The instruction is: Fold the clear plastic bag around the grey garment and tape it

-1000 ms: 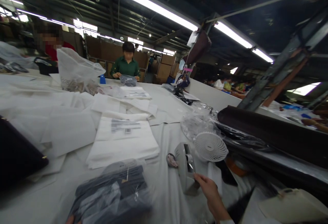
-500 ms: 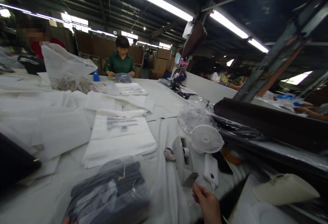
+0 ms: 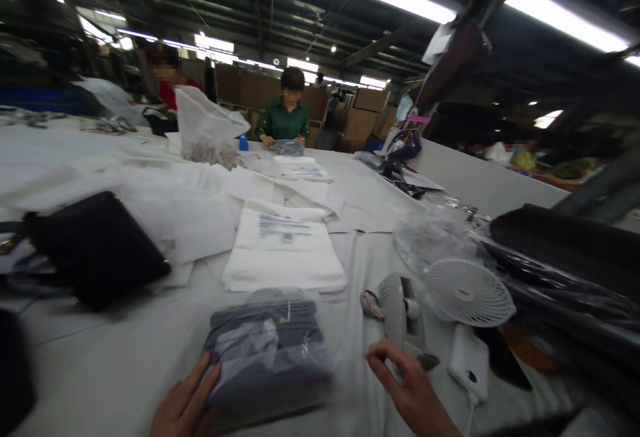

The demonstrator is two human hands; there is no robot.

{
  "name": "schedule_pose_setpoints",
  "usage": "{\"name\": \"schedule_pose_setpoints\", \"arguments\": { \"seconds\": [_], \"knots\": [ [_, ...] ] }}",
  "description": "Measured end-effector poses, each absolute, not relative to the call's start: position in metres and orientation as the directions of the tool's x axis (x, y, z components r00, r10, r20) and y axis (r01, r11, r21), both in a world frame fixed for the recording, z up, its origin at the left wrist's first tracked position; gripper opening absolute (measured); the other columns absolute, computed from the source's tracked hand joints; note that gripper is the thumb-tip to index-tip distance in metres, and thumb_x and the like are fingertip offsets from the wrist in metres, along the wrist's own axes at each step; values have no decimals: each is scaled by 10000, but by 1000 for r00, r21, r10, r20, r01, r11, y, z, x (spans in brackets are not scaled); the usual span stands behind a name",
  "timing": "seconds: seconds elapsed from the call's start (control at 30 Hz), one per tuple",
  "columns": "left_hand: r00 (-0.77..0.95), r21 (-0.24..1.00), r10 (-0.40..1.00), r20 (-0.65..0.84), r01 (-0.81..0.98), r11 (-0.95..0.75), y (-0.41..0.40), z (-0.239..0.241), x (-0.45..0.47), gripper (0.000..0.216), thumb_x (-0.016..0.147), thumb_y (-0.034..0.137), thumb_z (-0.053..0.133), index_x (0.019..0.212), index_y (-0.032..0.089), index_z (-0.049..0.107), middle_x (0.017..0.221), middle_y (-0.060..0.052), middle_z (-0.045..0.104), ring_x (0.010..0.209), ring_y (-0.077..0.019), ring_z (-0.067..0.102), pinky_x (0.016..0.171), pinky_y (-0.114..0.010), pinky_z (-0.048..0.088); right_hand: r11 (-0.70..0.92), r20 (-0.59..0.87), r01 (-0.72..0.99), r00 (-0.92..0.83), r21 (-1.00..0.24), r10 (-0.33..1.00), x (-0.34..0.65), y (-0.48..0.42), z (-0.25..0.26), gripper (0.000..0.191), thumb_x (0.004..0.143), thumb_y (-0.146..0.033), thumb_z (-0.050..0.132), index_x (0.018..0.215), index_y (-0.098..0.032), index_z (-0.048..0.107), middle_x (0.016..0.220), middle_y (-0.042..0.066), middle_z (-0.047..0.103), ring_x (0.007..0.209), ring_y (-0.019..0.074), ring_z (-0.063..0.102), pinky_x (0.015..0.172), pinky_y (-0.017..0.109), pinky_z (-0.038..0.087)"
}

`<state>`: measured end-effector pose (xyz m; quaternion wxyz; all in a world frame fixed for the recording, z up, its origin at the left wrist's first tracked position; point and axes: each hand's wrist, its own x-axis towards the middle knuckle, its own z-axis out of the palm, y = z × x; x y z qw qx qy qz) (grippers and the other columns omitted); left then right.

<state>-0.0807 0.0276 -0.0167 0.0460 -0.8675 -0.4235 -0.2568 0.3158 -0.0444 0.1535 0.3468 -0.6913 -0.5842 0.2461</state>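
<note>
both hands at the bagged garment

the left hand (image 3: 185, 403) comes up from the bottom edge, palm down, fingers spread and lying against the near left corner of the bagged garment (image 3: 270, 350). its grip is apart, pressed flat on the plastic rather than closed around it; the thumb side sits on the bag's edge.

the right hand (image 3: 407, 387) reaches in from the lower right of the garment, wrist low, fingers curled forward. thumb and forefinger are pinched nearly together just in front of the tape dispenser (image 3: 403, 310); whether a strip of tape sits between them i cannot tell. the other fingers are loosely bent.

the garment is dark, folded, inside a clear bag, lying flat on the white surface (image 3: 125, 357) right in front of the person, between the two hands.

beyond the garment lies a stack of white bags (image 3: 283, 253) with a printed label. right of it stands the dispenser, then a small white fan (image 3: 467, 292), with a white power bank (image 3: 469, 363) just below the fan. left of the garment lies a black purse (image 3: 95, 247). far behind the garment, a co-worker (image 3: 286, 117) in green stands at the same surface.
</note>
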Motion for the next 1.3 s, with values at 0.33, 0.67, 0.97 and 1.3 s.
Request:
{"name": "schedule_pose_setpoints", "arguments": {
  "seconds": [0.33, 0.67, 0.97, 1.3],
  "knots": [
    [377, 290, 846, 379, 819, -495, 17, 16, -65, 603, 940, 122, 428, 1487, 303, 254, 1505, -118, 412, 1337, -261, 461, 1019, -537, 499, 616, -98, 548, -787, -566, 609, 183, 79, 219, 130, 881, -195, 535, 833, -219, 654, 813, -6, 682, 804, 146, 606, 865, 312, 435],
    [416, 241, 839, 351, 826, -510, 20, 12, -68, 697, 887, 109, 474, 1504, 282, 200, 1525, -109, 381, 1309, -282, 487, 990, -551, 518, 894, -318, 411, -884, -180, 342, 104, 133, 179, 143, 767, -228, 572, 739, -200, 709, 696, 58, 726, 635, 198, 626, 668, 337, 435],
    [259, 173, 808, 529, 900, -401, 2, 8, -46, 798, 759, 45, 648, 1433, 369, 368, 1619, -156, 32, 1393, -475, 287, 1007, -737, 374, 909, -382, 394, -867, -134, 320, 92, 142, 173, 139, 760, -254, 606, 705, -196, 720, 670, 60, 724, 621, 195, 618, 669, 343, 415],
    [219, 244, 811, 543, 882, -402, 3, -9, -47, 850, 803, -74, 441, 1477, 405, 243, 1558, -198, 270, 1388, -357, 365, 1031, -674, 419, 641, -327, 643, -765, -418, 554, 101, 171, 145, 732, 544, -378, 858, 1188, -208, 553, 680, -38, 630, 614, 156, 544, 533, 245, 324]
  ]
}}
